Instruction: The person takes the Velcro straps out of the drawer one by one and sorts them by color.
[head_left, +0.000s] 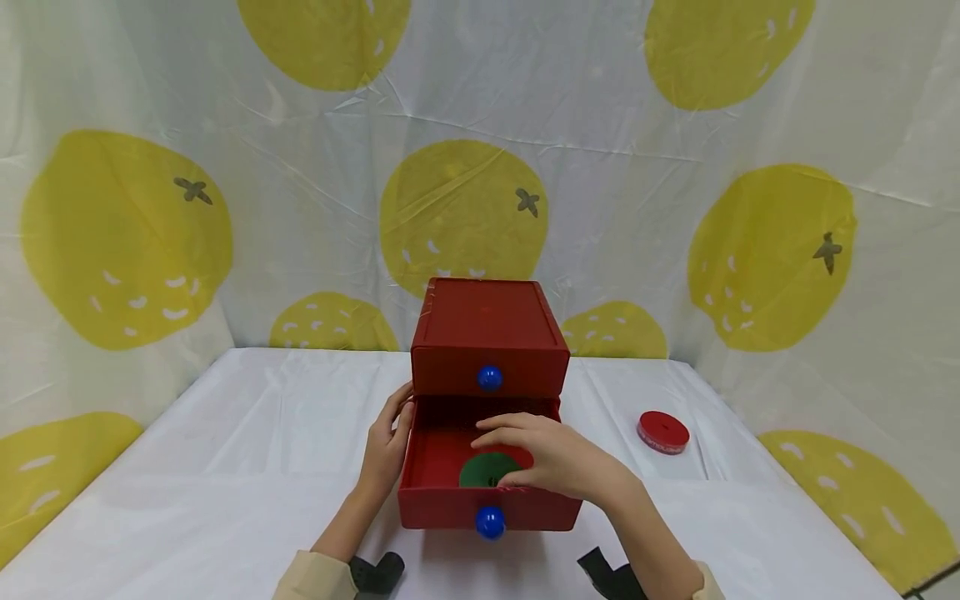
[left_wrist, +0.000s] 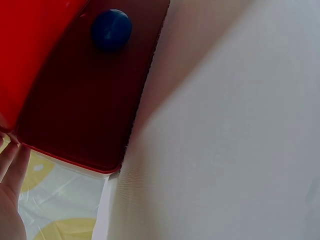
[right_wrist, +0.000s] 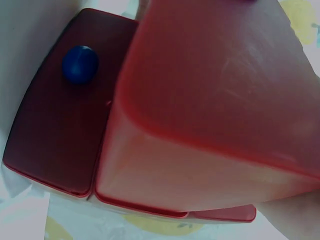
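A red drawer cabinet [head_left: 487,317] stands on the table with its lower drawer [head_left: 435,442] pulled out. A blue knob [head_left: 491,522] is on that drawer's front. Inside the drawer lies a round green thing [head_left: 480,469] with dark marks on it. Curved over it is my right hand [head_left: 558,458], fingers apart, thumb beside its right edge. At the cabinet's left side my left hand [head_left: 386,446] rests against the wall with straight fingers. Fingertips [left_wrist: 17,167] of that hand touch the red edge in the left wrist view. Red plastic mostly hides the right hand in its wrist view.
The upper drawer [head_left: 450,371], with its own blue knob [head_left: 490,377], is closed. A red tape roll [head_left: 663,433] lies on the white table cover [head_left: 285,442] to the right. Behind the table hangs a curtain [head_left: 315,217] with yellow lemons.
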